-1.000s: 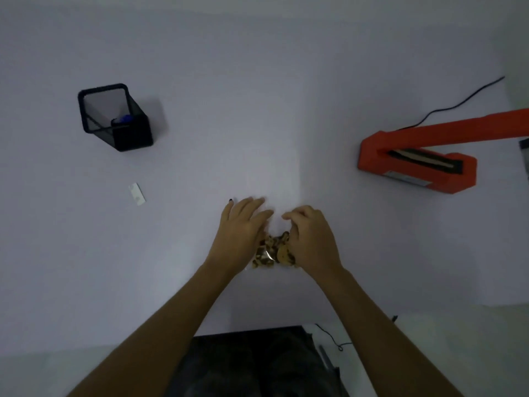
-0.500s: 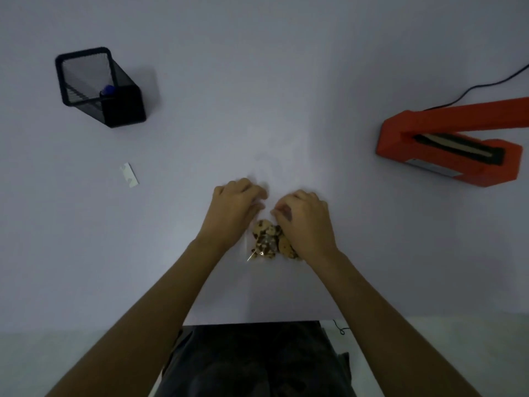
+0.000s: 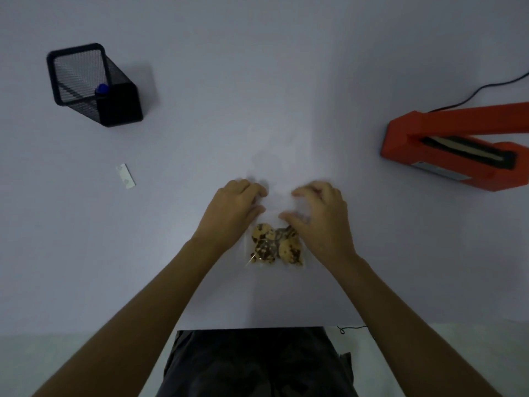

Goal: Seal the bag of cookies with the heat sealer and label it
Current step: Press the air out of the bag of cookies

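Observation:
A clear plastic bag of chocolate-chip cookies (image 3: 273, 245) lies flat on the white table, just in front of me. My left hand (image 3: 233, 213) rests on the bag's left side with its fingers curled on the plastic above the cookies. My right hand (image 3: 320, 222) presses on the right side, thumb and fingers pinching the clear upper part. The bag's open top stretches away from me and is hard to see against the table. An orange heat sealer (image 3: 458, 147) stands at the right with its arm raised. A small white label (image 3: 126, 176) lies at the left.
A black mesh pen holder (image 3: 94, 84) with a blue-capped pen stands at the far left. A black cord (image 3: 483, 90) runs from the sealer toward the far right. The table's near edge (image 3: 257, 325) is just above my lap.
Both hands have moved slightly apart and up the bag, uncovering more of the cookies. The camera shifted a little.

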